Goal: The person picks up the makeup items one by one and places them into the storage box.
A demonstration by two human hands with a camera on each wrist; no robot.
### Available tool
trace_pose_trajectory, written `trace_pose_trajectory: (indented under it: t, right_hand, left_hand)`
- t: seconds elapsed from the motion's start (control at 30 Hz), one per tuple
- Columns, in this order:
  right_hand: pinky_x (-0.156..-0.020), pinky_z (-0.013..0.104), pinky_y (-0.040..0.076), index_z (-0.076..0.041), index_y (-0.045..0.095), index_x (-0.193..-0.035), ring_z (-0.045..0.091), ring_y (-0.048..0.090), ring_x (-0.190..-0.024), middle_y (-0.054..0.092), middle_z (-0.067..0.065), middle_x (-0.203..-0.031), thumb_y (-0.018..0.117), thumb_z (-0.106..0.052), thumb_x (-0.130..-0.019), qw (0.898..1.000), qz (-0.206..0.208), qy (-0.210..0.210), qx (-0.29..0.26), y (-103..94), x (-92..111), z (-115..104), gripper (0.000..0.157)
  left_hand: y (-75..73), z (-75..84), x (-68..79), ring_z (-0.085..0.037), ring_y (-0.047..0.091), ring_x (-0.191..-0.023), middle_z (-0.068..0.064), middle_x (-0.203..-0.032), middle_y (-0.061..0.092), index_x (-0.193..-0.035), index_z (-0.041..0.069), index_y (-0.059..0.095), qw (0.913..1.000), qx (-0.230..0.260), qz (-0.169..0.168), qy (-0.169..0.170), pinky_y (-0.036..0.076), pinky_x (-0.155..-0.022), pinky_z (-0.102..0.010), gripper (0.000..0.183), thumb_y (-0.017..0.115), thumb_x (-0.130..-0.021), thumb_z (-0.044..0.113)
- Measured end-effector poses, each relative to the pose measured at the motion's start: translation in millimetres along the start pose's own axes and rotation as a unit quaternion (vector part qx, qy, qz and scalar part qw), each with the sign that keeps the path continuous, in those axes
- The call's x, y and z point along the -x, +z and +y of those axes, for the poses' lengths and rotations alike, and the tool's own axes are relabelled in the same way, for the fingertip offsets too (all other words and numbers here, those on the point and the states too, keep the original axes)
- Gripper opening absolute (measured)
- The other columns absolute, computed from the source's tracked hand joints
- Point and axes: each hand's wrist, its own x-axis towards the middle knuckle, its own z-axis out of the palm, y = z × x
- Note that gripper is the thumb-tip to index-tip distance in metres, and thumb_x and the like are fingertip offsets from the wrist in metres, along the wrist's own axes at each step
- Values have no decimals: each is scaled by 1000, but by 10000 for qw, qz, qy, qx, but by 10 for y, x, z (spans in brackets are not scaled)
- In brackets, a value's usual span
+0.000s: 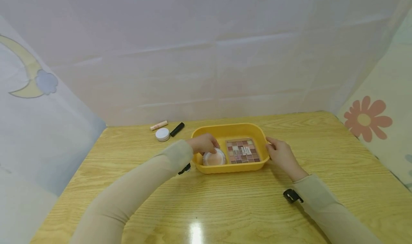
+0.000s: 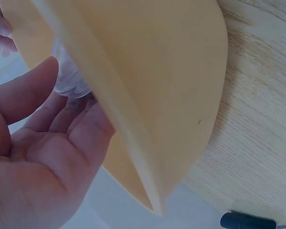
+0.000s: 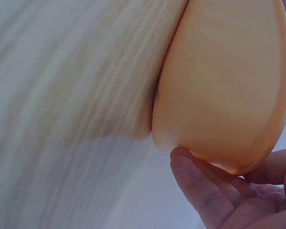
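Sleeve, head view: nearest [image 1: 128,192], leading to the left hand [image 1: 203,144], which pinches the round compact [image 1: 215,159] inside the yellow tray [image 1: 231,169].
Palette: inside too [image 1: 243,152], right of that hand; "BACK" reads, other lettering blurs.
Progress: judged partway; two pieces in, white jar [image 1: 162,134], black tube [image 1: 177,129], pink tube [image 1: 159,125] outside, left of that hand.
Left wrist view: compact meets thumb and fingers.
Right wrist view: right hand [image 3: 233,195] pinches the tray's end.

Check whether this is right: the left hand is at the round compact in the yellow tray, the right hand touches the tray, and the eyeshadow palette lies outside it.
One error: the head view shows the eyeshadow palette inside the yellow tray, not outside it. The left hand is at the round compact and the right hand touches the tray, as stated.
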Motion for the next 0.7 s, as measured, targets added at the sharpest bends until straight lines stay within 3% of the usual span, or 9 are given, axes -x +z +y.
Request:
trace_pose_trajectory:
  t: [0.17, 0.4, 0.53, 0.7]
  right_hand:
    - [-60, 25, 53, 23, 38, -140, 35, 67, -87, 57, 43, -122, 43, -1, -105, 10000, -3, 35, -33, 4, -2, 3, 43]
    - [-60, 25, 53, 23, 38, -140, 35, 67, -88, 57, 43, -123, 42, -1, -105, 10000, -4, 83, 9, 7, -4, 6, 43]
    - [-60, 25, 53, 23, 38, -141, 37, 67, -91, 57, 43, -124, 42, -1, -105, 10000, -7, 84, 1, 7, -8, 12, 43]
    - [-58, 23, 51, 22, 38, -141, 32, 67, -84, 58, 42, -122, 42, -1, -105, 10000, 3, 77, 28, 8, -12, 14, 43]
  left_hand:
    - [4, -17, -83, -18, 55, -93, -17, -134, 62, -129, -2, 65, 10000, -83, -36, -9, 52, -72, -28, 31, 57, -99, -2]
    - [36, 19, -115, -20, 57, -98, -18, -137, 60, -130, -3, 63, 9994, -328, -49, -86, 54, -78, -29, 33, 55, -98, -3]
    - [51, 63, -115, -18, 54, -93, -17, -138, 60, -132, -3, 62, 9978, -649, -36, -158, 50, -75, -28, 34, 54, -99, -3]
    - [66, 91, -139, -18, 52, -90, -16, -139, 59, -133, -2, 62, 9954, -907, -71, -294, 52, -77, -29, 35, 53, -99, -4]
